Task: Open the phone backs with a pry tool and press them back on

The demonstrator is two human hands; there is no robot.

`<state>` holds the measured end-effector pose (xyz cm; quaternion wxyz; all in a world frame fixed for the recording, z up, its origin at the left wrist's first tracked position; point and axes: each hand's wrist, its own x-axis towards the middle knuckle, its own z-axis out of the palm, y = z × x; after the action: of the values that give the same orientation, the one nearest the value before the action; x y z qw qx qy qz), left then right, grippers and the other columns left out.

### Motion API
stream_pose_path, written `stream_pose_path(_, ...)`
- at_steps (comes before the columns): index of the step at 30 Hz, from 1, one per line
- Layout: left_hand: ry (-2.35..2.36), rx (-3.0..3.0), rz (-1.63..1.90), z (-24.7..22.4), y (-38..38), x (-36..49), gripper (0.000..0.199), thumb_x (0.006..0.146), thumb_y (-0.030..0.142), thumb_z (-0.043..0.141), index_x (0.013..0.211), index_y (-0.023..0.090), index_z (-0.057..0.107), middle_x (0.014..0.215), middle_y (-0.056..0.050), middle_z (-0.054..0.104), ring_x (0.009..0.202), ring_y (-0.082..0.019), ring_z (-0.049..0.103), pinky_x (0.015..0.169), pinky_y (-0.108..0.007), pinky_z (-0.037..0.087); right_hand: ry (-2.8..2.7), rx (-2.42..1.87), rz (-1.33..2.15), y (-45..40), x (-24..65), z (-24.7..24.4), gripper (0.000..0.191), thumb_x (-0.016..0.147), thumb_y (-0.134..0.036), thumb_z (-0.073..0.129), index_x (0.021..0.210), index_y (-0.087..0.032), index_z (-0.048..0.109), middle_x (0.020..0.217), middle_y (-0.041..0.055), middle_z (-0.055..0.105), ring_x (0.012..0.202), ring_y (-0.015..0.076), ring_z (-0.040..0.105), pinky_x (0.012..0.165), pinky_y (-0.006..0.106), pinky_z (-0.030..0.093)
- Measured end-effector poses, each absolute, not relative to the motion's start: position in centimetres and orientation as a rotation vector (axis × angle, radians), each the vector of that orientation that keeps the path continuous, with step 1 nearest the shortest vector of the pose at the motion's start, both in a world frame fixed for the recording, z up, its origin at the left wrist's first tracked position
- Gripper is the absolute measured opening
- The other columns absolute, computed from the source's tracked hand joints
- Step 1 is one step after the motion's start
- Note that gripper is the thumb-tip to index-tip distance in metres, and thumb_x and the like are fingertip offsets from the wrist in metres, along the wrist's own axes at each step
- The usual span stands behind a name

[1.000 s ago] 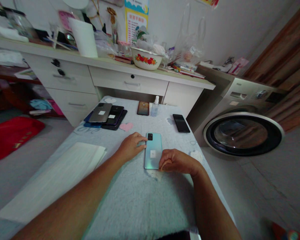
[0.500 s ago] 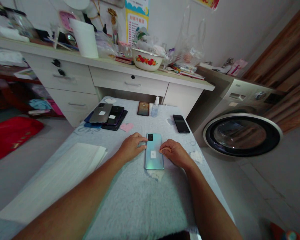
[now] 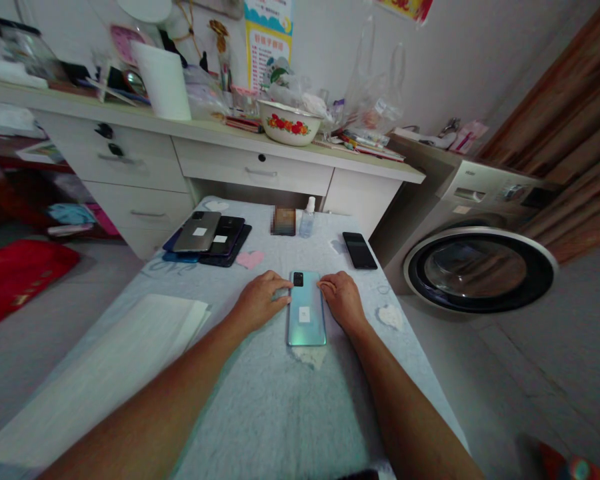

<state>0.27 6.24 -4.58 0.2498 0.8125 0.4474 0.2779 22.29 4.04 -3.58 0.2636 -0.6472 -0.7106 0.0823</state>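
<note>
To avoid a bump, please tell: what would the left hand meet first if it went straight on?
The left hand would first meet the teal smartphone, at its edge beside the camera block; they seem to touch now.

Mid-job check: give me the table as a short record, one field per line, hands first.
Left hand: fingertips at teal phone's left edge
Right hand: fingertips at its right edge, near the top
Teal phone: flat on table, back up, camera end away from the person
Sticker: white, on teal phone's back
Stack: several devices, far left
Bottle: upright, far end
Black phone: flat, far right
Paper: left side, beside left arm
</note>
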Motion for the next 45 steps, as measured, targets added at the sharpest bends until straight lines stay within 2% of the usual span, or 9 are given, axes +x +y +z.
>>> stream_pose_path(7,1.223,2.204,0.759,-4.6,6.2,0.2,0.026,0.079,0.022,0.065,0.105,0.023,0.071,0.098,-0.004,0.061,0.091,-0.021,0.06,0.079,-0.031,0.048,-1.93,-1.829,0.165,4.0,22.0,-3.3,0.024,0.092,-0.026,0.052,0.095,-0.017,0.074,0.087,0.0088,0.064,0.087,0.0199,0.055,0.082,0.029,0.037)
stream_pose_path(12,1.22,2.189,0.751,-4.5,6.2,0.2,0.026,0.079,0.022,0.065,0.104,0.025,0.07,0.098,-0.003,0.061,0.092,-0.02,0.06,0.079,-0.031,0.048,-1.919,-1.922,0.214,3.7,21.9,-3.0,0.023,0.09,-0.027,0.054,0.089,-0.015,0.074,0.089,0.0101,0.066,0.087,0.0203,0.057,0.081,0.029,0.038)
stream_pose_path(22,1.204,2.192,0.777,-5.1,6.5,0.1,0.026,0.08,0.023,0.065,0.105,0.025,0.07,0.097,-0.003,0.06,0.089,-0.019,0.059,0.079,-0.031,0.048,-2.045,-1.978,0.292,1.7,21.7,-1.4,0.018,0.081,-0.021,0.056,0.076,-0.016,0.072,0.082,0.0088,0.068,0.079,0.0193,0.059,0.072,0.027,0.038)
stream_pose_path(27,1.21,2.192,0.754,-4.7,6.3,0.2,0.027,0.08,0.022,0.065,0.105,0.023,0.07,0.097,-0.004,0.06,0.09,-0.02,0.059,0.079,-0.031,0.048,-2.076,-1.965,0.318,1.4,21.7,-1.3,0.017,0.079,-0.02,0.055,0.078,-0.016,0.072,0.083,0.0084,0.068,0.08,0.0189,0.059,0.072,0.027,0.038)
stream_pose_path(34,1.211,2.189,0.754,-4.3,6.2,0.3,0.026,0.079,0.021,0.064,0.104,0.024,0.07,0.097,-0.004,0.06,0.093,-0.02,0.06,0.081,-0.032,0.048,-1.974,-1.944,0.241,2.6,21.7,-2.7,0.022,0.088,-0.026,0.054,0.087,-0.016,0.073,0.089,0.0096,0.067,0.085,0.0196,0.059,0.078,0.028,0.038)
stream_pose_path(39,1.218,2.192,0.743,-4.3,6.2,0.3,0.026,0.079,0.021,0.065,0.105,0.023,0.07,0.097,-0.004,0.06,0.088,-0.02,0.06,0.079,-0.031,0.049,-1.944,-1.933,0.181,3.3,21.6,-2.8,0.024,0.09,-0.026,0.052,0.086,-0.017,0.074,0.088,0.01,0.067,0.085,0.02,0.058,0.078,0.028,0.038)
stream_pose_path(45,1.239,2.193,0.728,-4.6,6.3,0.2,0.027,0.08,0.023,0.065,0.107,0.021,0.068,0.099,-0.004,0.06,0.085,-0.019,0.06,0.077,-0.031,0.049,-1.957,-1.961,0.272,3.0,21.7,-2.2,0.022,0.086,-0.024,0.054,0.082,-0.016,0.074,0.087,0.0097,0.069,0.082,0.0191,0.06,0.074,0.027,0.038)
